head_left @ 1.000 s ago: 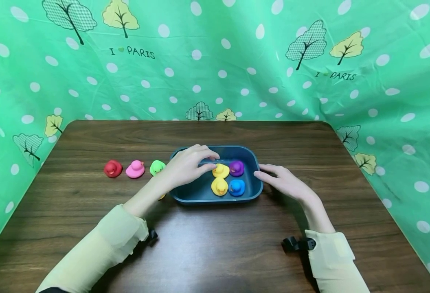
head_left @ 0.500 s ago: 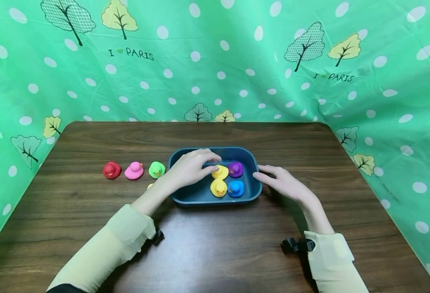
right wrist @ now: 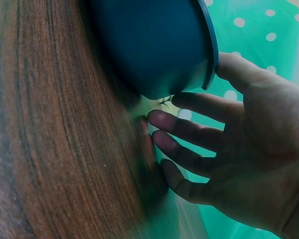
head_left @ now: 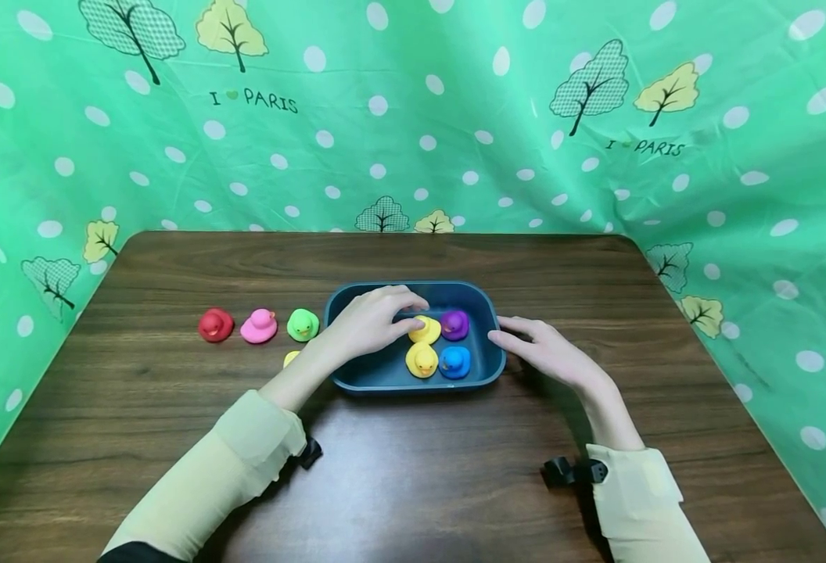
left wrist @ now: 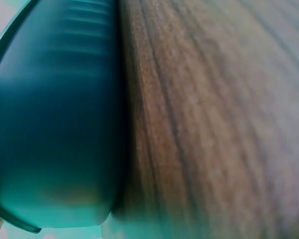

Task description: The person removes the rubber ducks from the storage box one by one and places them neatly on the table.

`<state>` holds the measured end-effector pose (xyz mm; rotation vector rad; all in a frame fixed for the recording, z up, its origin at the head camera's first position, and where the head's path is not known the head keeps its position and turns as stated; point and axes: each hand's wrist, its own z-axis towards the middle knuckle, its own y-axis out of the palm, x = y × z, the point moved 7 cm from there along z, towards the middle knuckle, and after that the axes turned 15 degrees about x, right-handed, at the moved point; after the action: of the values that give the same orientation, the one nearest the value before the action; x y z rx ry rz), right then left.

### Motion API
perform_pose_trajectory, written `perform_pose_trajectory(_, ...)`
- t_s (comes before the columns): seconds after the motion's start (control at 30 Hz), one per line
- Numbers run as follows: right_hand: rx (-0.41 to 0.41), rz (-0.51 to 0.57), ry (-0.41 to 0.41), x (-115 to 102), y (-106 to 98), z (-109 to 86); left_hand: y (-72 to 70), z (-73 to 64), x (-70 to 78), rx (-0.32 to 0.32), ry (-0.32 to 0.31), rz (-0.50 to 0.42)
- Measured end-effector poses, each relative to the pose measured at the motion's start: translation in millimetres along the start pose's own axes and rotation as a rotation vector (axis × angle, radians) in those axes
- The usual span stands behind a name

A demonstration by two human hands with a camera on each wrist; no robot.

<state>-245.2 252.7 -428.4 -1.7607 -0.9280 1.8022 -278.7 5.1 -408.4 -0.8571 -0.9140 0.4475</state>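
Note:
A dark blue tray (head_left: 378, 377) sits mid-table. Inside, toward its right half, are a far yellow rubber duck (head_left: 427, 330), a near yellow rubber duck (head_left: 422, 361), a purple duck (head_left: 454, 325) and a blue duck (head_left: 454, 362). My left hand (head_left: 374, 319) reaches over the tray's left side, thumb tip overlapping the far yellow duck and fingers spread beyond it. In the left wrist view the tray's wall (left wrist: 55, 109) hides that hand. My right hand (right wrist: 259, 134) has its thumb at the tray's right rim, the other fingers extended below it.
Left of the tray stand a red duck (head_left: 216, 324), a pink duck (head_left: 259, 325) and a green duck (head_left: 303, 324). Another yellow thing (head_left: 290, 358) is mostly hidden by the left wrist. A green patterned cloth (head_left: 413, 117) hangs behind the wooden table (head_left: 413, 485).
My left hand has shifted slightly right, its thumb now overlapping the far yellow duck, and more of the green duck shows. The right hand stays at the tray's right end.

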Motion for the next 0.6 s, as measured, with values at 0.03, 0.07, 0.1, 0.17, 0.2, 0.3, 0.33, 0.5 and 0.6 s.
perform_pose_trajectory(0.03,0.0,0.002,0.0,-0.1,0.1,-0.2,0.3,-0.2,-0.2,-0.002,-0.002,0.002)
perform_pose_trajectory(0.07,-0.001,0.004,-0.001,-0.5,0.2,-0.4,0.6,-0.4,-0.4,-0.004,-0.005,0.003)
perform_pose_trajectory(0.1,-0.001,0.006,-0.001,-0.6,0.2,-0.5,0.9,-0.6,-0.7,-0.005,-0.007,0.004)
perform_pose_trajectory(0.17,-0.001,0.01,-0.001,-0.6,0.1,-0.6,1.4,-0.7,-1.0,-0.007,-0.01,0.008)
perform_pose_trajectory(0.2,-0.001,0.011,-0.001,-0.7,0.1,-0.6,1.6,-0.9,-1.2,-0.009,-0.011,0.009)
perform_pose_trajectory(0.3,-0.001,0.01,0.0,-0.7,-0.1,-0.7,3.1,-1.3,-1.7,-0.016,-0.011,0.018)
perform_pose_trajectory(0.33,-0.002,0.01,-0.001,-1.0,0.0,-0.8,3.8,-1.5,-1.9,-0.019,-0.01,0.021)
perform_pose_trajectory(0.5,-0.004,0.015,-0.001,-1.2,0.1,-0.7,6.8,-2.3,-3.4,-0.032,-0.011,0.029)
perform_pose_trajectory(0.6,-0.004,0.022,0.0,-0.3,0.1,-0.1,7.6,-2.1,-3.9,-0.034,-0.016,0.027)
